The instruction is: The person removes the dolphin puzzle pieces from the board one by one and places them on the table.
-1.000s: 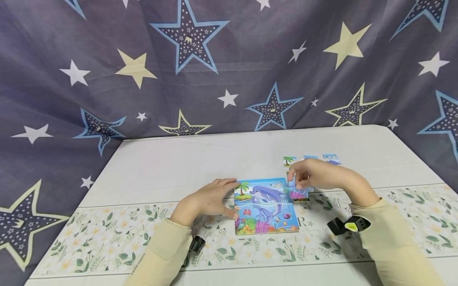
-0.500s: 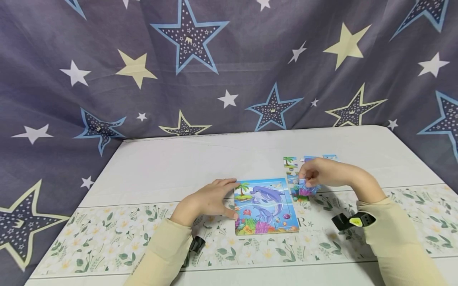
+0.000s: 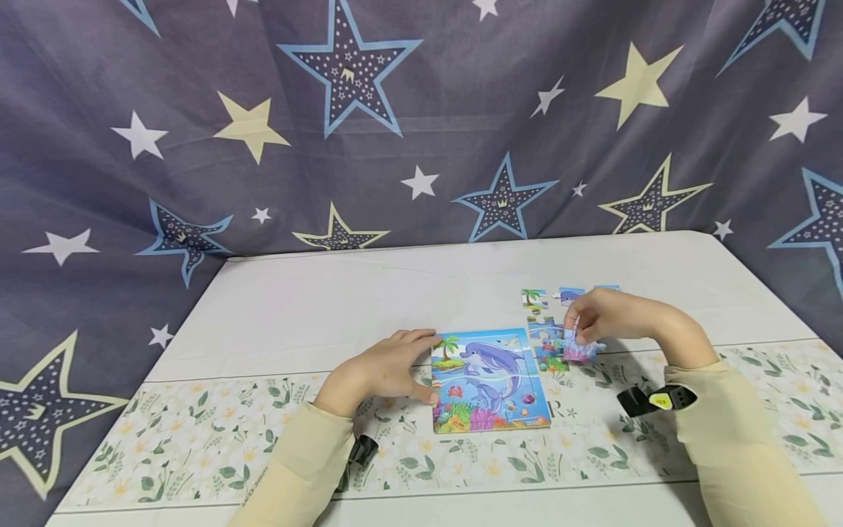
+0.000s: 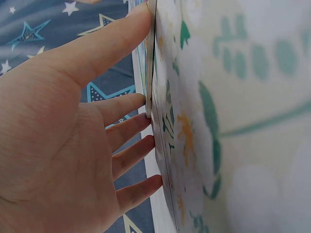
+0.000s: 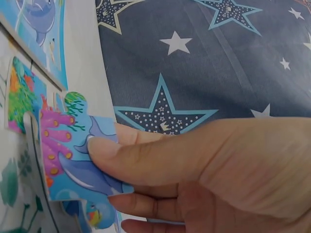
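Observation:
A square dolphin picture board (image 3: 490,384) lies on the table before the person. At its left edge rests the left hand (image 3: 385,366), fingers spread and nearly straight; the left wrist view shows the thumb (image 4: 112,41) and some fingertips against the board's thin side. Right of the board, the right hand (image 3: 615,318) pinches a jigsaw piece (image 5: 73,150) printed with pink coral and a dolphin, its thumb on the printed face. That piece is tilted, its lower edge close to the table. Just left of it lies a green coral jigsaw piece (image 3: 550,359).
Several other loose jigsaw pieces lie behind the right hand, including a palm tree piece (image 3: 534,298) and a dolphin piece (image 3: 571,295). A white tablecloth (image 3: 369,293) with a floral band covers the table. A star-patterned curtain (image 3: 421,132) hangs behind it.
The right hand has moved right with the pinched jigsaw piece, away from the board, uncovering the loose pieces to its left. The left hand and board have stayed put.

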`<move>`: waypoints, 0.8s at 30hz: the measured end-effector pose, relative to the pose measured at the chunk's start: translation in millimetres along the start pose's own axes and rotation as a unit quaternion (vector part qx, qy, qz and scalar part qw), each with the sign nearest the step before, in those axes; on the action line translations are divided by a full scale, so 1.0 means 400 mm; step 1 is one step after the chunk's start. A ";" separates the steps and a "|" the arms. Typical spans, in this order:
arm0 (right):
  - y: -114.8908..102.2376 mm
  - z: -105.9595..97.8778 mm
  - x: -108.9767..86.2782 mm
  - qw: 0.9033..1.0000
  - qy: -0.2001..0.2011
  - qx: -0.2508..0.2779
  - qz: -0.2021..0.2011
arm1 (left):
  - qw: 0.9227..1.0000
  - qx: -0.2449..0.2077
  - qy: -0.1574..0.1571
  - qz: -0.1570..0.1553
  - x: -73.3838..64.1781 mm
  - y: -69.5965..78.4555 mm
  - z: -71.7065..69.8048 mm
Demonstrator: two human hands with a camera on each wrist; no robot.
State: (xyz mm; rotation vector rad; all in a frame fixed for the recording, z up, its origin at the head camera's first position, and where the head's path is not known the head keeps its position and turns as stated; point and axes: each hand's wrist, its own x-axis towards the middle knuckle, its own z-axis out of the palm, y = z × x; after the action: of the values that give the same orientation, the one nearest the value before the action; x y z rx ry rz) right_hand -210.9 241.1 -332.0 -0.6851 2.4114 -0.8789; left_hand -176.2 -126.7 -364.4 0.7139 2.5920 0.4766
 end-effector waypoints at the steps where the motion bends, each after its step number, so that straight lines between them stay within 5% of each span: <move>1: 0.003 -0.002 0.000 1.000 -0.001 -0.001 0.000 | 1.000 0.000 0.000 0.000 0.000 0.000 0.000; 24: 0.032 0.002 0.001 0.998 -0.006 -0.050 0.032 | 1.000 -0.005 -0.003 -0.004 -0.003 0.002 -0.002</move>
State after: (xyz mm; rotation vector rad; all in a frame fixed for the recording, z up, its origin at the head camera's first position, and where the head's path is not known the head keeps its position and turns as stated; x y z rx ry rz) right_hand -214.5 249.1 -341.5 -0.6445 2.4664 -0.7306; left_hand -175.4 -126.6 -363.0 0.7006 2.5845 0.4831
